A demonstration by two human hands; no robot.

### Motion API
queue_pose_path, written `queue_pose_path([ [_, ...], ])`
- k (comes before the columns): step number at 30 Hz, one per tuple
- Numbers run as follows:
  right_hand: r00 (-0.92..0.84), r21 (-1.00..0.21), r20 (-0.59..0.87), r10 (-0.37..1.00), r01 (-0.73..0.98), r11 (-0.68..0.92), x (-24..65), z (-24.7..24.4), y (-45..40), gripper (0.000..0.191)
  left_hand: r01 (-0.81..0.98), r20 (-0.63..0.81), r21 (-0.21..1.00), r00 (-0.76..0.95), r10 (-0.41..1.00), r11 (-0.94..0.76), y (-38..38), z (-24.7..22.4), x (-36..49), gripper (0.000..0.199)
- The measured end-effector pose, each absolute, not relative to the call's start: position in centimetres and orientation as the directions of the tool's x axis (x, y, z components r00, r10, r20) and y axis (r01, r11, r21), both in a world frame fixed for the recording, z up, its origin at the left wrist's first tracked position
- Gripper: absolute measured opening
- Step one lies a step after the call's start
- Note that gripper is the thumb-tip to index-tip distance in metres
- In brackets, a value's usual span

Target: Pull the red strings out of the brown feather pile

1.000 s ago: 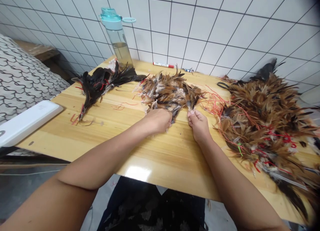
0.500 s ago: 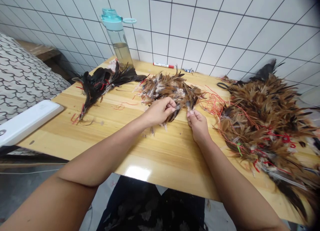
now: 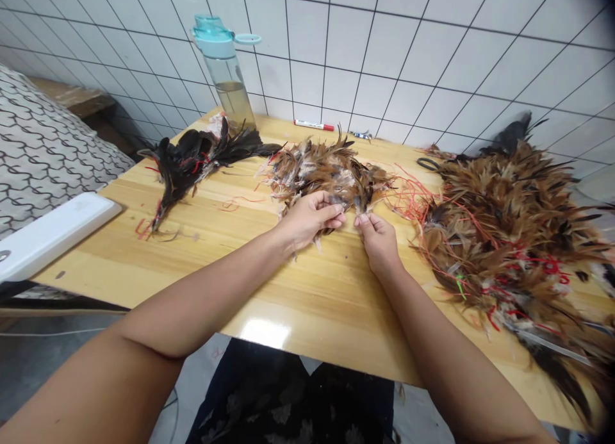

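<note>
A pile of brown and grey feathers [image 3: 312,168] lies on the wooden table [image 3: 307,290] in front of me. At its near edge my left hand [image 3: 314,218] is pinched, thumb against fingers; whatever is between the tips is too small to make out. My right hand [image 3: 377,236] sits just to the right, its thumb and forefinger closed on the base of a small dark feather [image 3: 361,202] that points away from me. The two hands are a short gap apart.
Black feathers [image 3: 182,159] with red ties lie at the left, before a water bottle [image 3: 230,79]. A large heap of tied brown feathers [image 3: 519,207] covers the right side, beside loose red strings [image 3: 410,194]. A red-capped marker [image 3: 314,125] rests near the tiled wall. A white case [image 3: 57,232] is at the left edge.
My left hand has shifted slightly right and towards me, its fingers turning towards the right hand. My right hand has moved slightly left, still pinching the feather.
</note>
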State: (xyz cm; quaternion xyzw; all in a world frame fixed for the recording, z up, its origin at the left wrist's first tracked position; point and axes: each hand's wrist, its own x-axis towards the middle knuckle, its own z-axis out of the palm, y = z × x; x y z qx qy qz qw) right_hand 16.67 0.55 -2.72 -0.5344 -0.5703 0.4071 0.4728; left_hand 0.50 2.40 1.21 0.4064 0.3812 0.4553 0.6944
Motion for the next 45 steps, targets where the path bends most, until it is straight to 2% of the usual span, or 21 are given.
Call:
queue_pose_path([
  [3, 0.119, -0.967, 0.143, 0.982, 0.230, 0.113, 16.3, -2.6, 0.4, 0.032, -0.310, -0.105, 0.926, 0.336, 0.936, 0.215, 2.3, 0.7, 0.7, 0.024],
  [7, 0.095, -0.961, 0.157, 0.983, 0.243, 0.130, 16.1, -2.7, 0.5, 0.030, -0.323, -0.024, 0.936, 0.335, 0.942, 0.138, 2.1, 0.4, 1.0, 0.024],
  [14, 0.046, -0.963, 0.160, 0.986, 0.227, 0.146, 16.1, -2.9, 0.7, 0.025, -0.231, -0.061, 0.966, 0.247, 0.967, 0.120, 2.1, 0.6, 1.3, 0.022],
  [20, 0.013, -0.958, 0.157, 0.988, 0.244, 0.149, 16.1, -2.9, 0.7, 0.023, -0.155, -0.014, 0.986, 0.261, 0.965, 0.056, 1.9, 1.1, 1.2, 0.015],
  [27, -0.038, -0.961, 0.148, 0.988, 0.231, 0.153, 16.0, -2.8, 0.6, 0.022, -0.090, 0.005, 0.996, 0.256, 0.967, 0.019, 1.9, 1.0, 1.2, 0.018],
  [31, -0.019, -0.959, 0.140, 0.990, 0.248, 0.140, 16.0, -2.8, 0.6, 0.023, 0.049, 0.089, 0.993, 0.257, 0.962, -0.105, 2.4, 0.8, 0.8, 0.011],
  [34, 0.004, -0.957, 0.134, 0.991, 0.262, 0.128, 16.1, -2.6, 0.6, 0.025, 0.264, 0.192, 0.924, 0.302, 0.934, -0.275, 3.1, 1.5, -0.5, 0.008],
  [36, 0.013, -0.959, 0.128, 0.992, 0.254, 0.121, 16.1, -2.4, 0.5, 0.025, 0.388, 0.209, 0.832, 0.444, 0.871, -0.398, 3.5, 2.5, -1.8, 0.006],
  [38, 0.016, -0.965, 0.119, 0.993, 0.239, 0.112, 16.2, -2.2, 0.5, 0.026, 0.443, 0.103, 0.749, 0.657, 0.747, -0.493, 3.8, 3.5, -3.1, 0.009],
  [40, 0.020, -0.970, 0.104, 0.994, 0.222, 0.097, 16.2, -2.1, 0.4, 0.028, 0.468, -0.033, 0.689, 0.783, 0.621, -0.554, 3.9, 4.1, -4.0, 0.015],
  [42, 0.021, -0.975, 0.092, 0.996, 0.204, 0.086, 16.3, -2.0, 0.4, 0.029, 0.497, -0.101, 0.618, 0.819, 0.565, -0.610, 3.9, 4.2, -4.4, 0.018],
  [45, 0.019, -0.978, 0.088, 0.996, 0.193, 0.083, 16.3, -2.1, 0.3, 0.029, 0.526, -0.098, 0.525, 0.818, 0.567, -0.669, 4.0, 3.6, -4.2, 0.018],
])
